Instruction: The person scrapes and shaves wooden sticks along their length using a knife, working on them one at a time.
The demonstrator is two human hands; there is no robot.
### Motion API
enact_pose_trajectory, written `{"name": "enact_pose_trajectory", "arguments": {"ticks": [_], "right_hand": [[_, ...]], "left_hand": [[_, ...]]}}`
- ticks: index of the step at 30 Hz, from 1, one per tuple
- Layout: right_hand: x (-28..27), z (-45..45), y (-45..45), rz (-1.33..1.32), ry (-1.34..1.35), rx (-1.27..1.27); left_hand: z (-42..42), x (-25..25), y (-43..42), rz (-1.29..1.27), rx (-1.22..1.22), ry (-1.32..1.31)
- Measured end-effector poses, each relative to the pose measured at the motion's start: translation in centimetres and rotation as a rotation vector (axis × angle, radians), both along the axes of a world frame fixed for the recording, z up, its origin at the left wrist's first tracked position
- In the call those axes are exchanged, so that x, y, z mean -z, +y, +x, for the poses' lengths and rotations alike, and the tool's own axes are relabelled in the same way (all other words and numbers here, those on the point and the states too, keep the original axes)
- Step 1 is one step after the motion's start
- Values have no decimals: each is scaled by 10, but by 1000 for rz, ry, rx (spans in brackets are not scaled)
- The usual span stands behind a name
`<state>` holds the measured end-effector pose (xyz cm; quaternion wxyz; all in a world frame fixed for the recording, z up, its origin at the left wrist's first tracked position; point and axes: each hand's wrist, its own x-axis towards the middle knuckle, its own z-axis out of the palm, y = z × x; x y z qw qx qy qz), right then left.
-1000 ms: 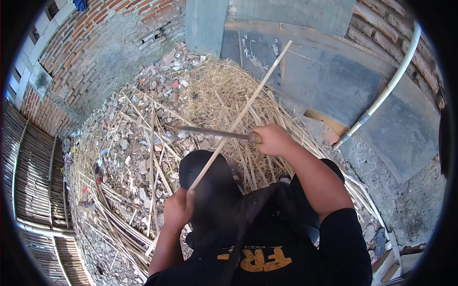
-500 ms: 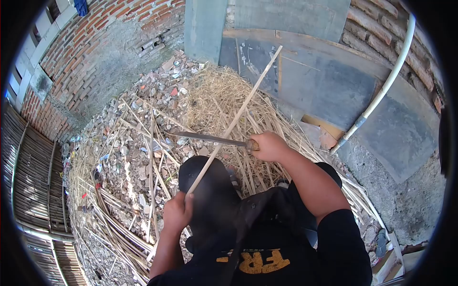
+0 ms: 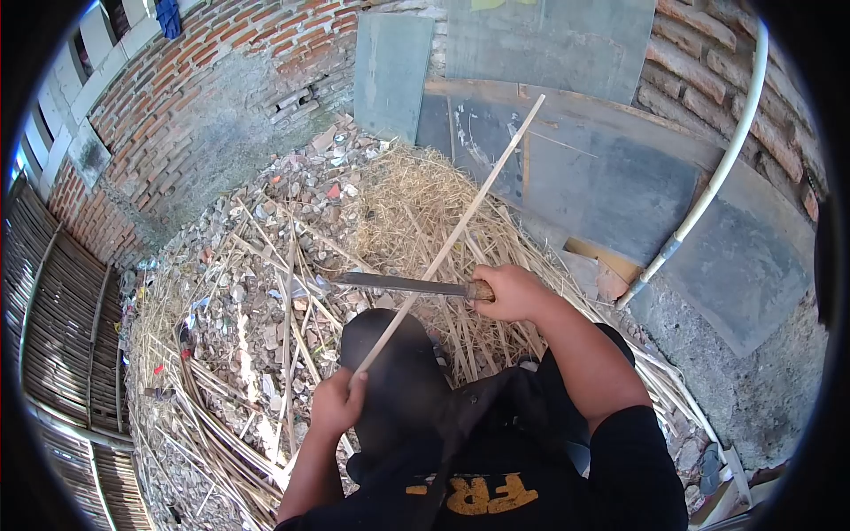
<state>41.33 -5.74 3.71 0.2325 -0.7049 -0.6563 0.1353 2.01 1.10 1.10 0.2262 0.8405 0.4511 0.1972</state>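
Note:
My left hand [image 3: 336, 403] is closed around the lower end of a long pale bamboo strip [image 3: 481, 196], which slants up and away to the right over my dark-clad knee [image 3: 390, 350]. My right hand [image 3: 509, 294] grips the wooden handle of a machete [image 3: 398, 283]. The blade points left and lies across the strip, meeting or nearly meeting it; whether its edge cuts into the strip I cannot tell.
Loose bamboo strips [image 3: 221, 398] and a heap of pale shavings [image 3: 407, 199] cover the rubble ground. Grey boards [image 3: 602, 168] and a pale pole [image 3: 717, 173] lean at the right. A brick wall [image 3: 221, 88] stands behind, a bamboo fence [image 3: 57, 310] at left.
The view has tilted slightly, so hands, strip and machete appear a little lower. Both hands keep their grips, and the blade still crosses the strip.

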Motion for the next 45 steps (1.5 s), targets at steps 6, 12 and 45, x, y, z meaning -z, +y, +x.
{"name": "enact_pose_trajectory", "arguments": {"ticks": [6, 12, 45], "right_hand": [[-13, 13, -7, 259, -237, -19], [-9, 13, -6, 106, -282, 17], [18, 36, 13, -42, 32, 387]], "left_hand": [[0, -2, 1, -48, -12, -18], [-1, -3, 3, -121, -25, -17], [0, -11, 4, 59, 31, 125]]}}
